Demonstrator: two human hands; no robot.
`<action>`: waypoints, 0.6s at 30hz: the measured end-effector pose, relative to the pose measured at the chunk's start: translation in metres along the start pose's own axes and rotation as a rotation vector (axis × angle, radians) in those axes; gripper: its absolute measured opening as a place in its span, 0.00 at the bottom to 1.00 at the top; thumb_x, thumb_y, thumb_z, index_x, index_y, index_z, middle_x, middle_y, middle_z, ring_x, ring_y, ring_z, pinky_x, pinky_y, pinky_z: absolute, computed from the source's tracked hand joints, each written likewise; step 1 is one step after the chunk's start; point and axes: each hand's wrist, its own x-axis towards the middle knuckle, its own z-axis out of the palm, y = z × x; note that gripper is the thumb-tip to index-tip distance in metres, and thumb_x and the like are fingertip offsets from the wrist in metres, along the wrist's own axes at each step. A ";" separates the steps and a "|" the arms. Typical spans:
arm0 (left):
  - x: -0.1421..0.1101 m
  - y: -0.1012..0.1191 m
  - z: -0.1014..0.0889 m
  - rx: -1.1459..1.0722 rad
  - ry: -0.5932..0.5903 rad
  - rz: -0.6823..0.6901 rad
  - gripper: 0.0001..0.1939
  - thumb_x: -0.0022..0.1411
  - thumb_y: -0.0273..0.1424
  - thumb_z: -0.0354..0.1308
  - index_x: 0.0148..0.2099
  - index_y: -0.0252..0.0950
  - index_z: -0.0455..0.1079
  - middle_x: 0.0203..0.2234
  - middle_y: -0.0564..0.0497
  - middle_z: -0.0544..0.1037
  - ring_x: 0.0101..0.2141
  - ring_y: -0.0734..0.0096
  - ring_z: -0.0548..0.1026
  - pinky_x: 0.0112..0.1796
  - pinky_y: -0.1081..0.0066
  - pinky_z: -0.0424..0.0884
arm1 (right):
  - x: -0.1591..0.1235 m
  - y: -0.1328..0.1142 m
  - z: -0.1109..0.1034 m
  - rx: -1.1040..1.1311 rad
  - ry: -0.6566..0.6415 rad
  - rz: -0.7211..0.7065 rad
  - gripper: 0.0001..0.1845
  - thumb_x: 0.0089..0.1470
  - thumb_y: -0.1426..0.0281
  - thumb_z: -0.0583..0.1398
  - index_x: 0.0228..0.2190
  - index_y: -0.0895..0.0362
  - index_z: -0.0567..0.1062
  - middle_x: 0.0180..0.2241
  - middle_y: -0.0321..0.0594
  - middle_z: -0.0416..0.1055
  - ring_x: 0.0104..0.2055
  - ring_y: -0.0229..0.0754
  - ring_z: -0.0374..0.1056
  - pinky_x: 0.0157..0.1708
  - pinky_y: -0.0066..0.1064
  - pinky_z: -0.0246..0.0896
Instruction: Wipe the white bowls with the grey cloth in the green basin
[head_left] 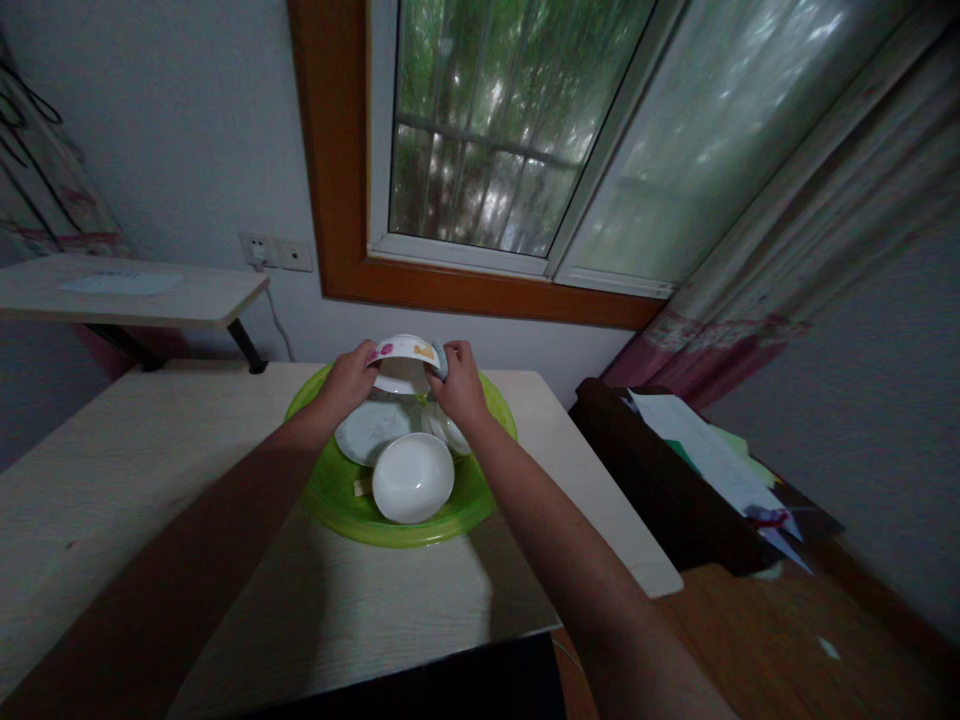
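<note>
A white bowl with a flower pattern (406, 352) is held tilted above the far part of a green plastic basin (335, 497). My left hand (349, 379) grips its left rim and my right hand (456, 379) grips its right rim, apparently with a grey cloth. Inside the basin lie a white bowl (412, 478) at the front, a white plate (370, 431) to its left and another white dish (452, 432) under my right wrist.
The basin stands on a pale wooden table (135, 470). A small shelf desk (127, 290) is at the far left, wall sockets (275, 251) behind it. A dark cabinet with papers (697, 470) stands to the right, under a window and curtain.
</note>
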 end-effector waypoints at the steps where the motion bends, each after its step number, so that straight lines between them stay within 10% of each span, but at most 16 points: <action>1: 0.001 -0.002 0.000 0.000 0.005 0.003 0.13 0.64 0.29 0.51 0.49 0.37 0.70 0.40 0.45 0.81 0.41 0.63 0.78 0.41 0.69 0.70 | 0.000 0.002 0.002 -0.014 0.027 -0.032 0.18 0.59 0.65 0.63 0.49 0.59 0.73 0.51 0.53 0.67 0.54 0.54 0.65 0.56 0.47 0.64; 11: 0.000 -0.003 -0.006 0.074 0.091 -0.026 0.18 0.62 0.24 0.50 0.53 0.38 0.69 0.44 0.44 0.81 0.44 0.62 0.77 0.44 0.69 0.69 | -0.001 0.001 0.008 0.242 0.027 -0.118 0.40 0.52 0.53 0.69 0.58 0.60 0.64 0.51 0.54 0.68 0.54 0.54 0.66 0.55 0.47 0.65; 18: -0.003 0.002 -0.009 0.110 0.124 -0.024 0.21 0.59 0.21 0.50 0.54 0.36 0.69 0.44 0.43 0.81 0.45 0.62 0.77 0.44 0.69 0.69 | -0.003 0.003 0.007 0.319 -0.021 -0.120 0.26 0.62 0.57 0.60 0.56 0.58 0.67 0.53 0.54 0.71 0.54 0.50 0.69 0.57 0.46 0.66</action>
